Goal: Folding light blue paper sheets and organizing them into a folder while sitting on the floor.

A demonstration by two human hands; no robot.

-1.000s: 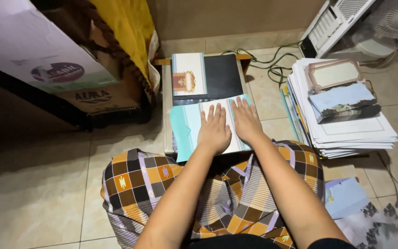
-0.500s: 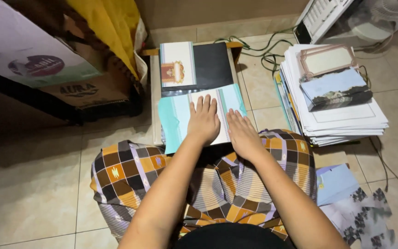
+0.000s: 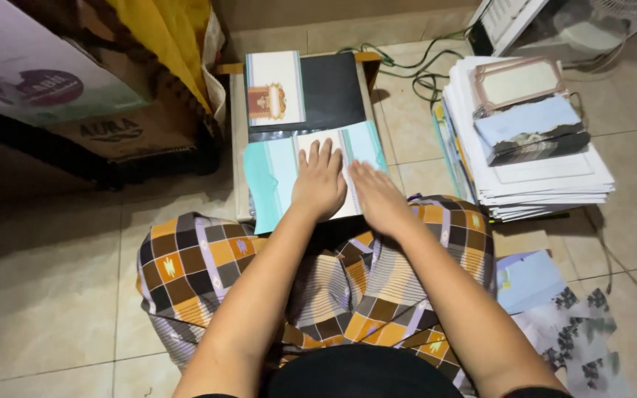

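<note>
Tiled floor, person seated in checked sarong. Left hand [image 3: 320, 183] and right hand [image 3: 379, 197] lie flat, fingers extended and close together, pressing the teal-and-white folded card [image 3: 278, 173] down, likely creasing it. Beyond the fingertips: black board [image 3: 333, 92]; right, stacked white papers [image 3: 547, 177].

pale beige floor tiles [image 3: 46, 295] with thin grout lines cover the room, glossy where light falls from above and dim toward the left. a tan wall [image 3: 333, 11] runs along the top edge. at upper left a cardboard box [image 3: 112, 129] sits beneath a yellow cloth [image 3: 164, 37]. green cables [image 3: 414, 70] trail over the tiles toward a white fan [image 3: 554, 26] at upper right. a tall stack of white papers [image 3: 540, 180] rests on the floor at right.
</note>
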